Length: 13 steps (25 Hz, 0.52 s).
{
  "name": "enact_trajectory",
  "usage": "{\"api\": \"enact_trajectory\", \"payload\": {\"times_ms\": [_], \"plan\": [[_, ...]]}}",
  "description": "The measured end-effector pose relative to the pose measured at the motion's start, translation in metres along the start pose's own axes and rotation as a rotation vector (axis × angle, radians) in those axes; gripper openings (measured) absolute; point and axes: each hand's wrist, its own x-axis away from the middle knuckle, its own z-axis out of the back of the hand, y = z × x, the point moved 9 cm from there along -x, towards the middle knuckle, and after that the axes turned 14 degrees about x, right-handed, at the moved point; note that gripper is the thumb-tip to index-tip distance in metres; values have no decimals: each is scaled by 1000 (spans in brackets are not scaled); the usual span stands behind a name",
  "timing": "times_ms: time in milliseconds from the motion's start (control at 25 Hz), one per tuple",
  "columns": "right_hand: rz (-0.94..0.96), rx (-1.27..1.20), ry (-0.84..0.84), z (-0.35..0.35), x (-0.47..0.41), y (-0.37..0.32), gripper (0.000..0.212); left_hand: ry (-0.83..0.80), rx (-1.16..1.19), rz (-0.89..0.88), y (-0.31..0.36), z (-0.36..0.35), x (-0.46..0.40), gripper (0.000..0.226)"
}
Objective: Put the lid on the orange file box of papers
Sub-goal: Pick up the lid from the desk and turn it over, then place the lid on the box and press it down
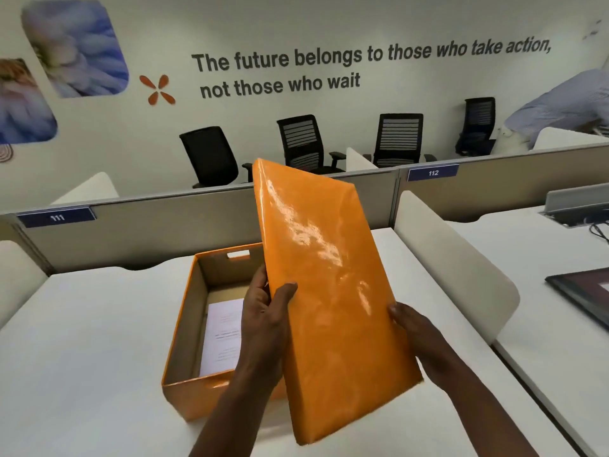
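The glossy orange lid (326,291) hangs tilted in the air above the right half of the orange file box (178,341), its far end raised high. My left hand (263,311) grips the lid's left long edge, thumb on top. My right hand (412,328) holds the right long edge. The box stands open on the white desk (82,341), with a cut-out handle in its far wall. White printed papers (222,334) lie flat on its brown floor. The lid and my left hand hide the box's right side.
A grey partition (131,225) with labels 111 and 112 runs behind the desk. A rounded white divider (454,258) stands to the right. A dark framed object (586,291) lies on the neighbouring desk. Several black office chairs (300,143) stand behind the partition, and a person's sleeve (560,107) shows far right.
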Motion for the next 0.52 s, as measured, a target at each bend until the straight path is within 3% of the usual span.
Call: {"api": "enact_trajectory", "payload": {"times_ms": [80,240,360,520], "plan": [[47,-26,-78,-28,8,-6,60,40,-41,25,0,36,-2,52],[79,4,-47,-77,13,-21,49,175,-260,-42,12,101,-9,77],[23,-30,-63,-114,6,-27,36,393,-436,-120,23,157,-13,64],[-47,-52,-80,-153,-12,-26,46,281,-577,16,5,197,-38,56]]}}
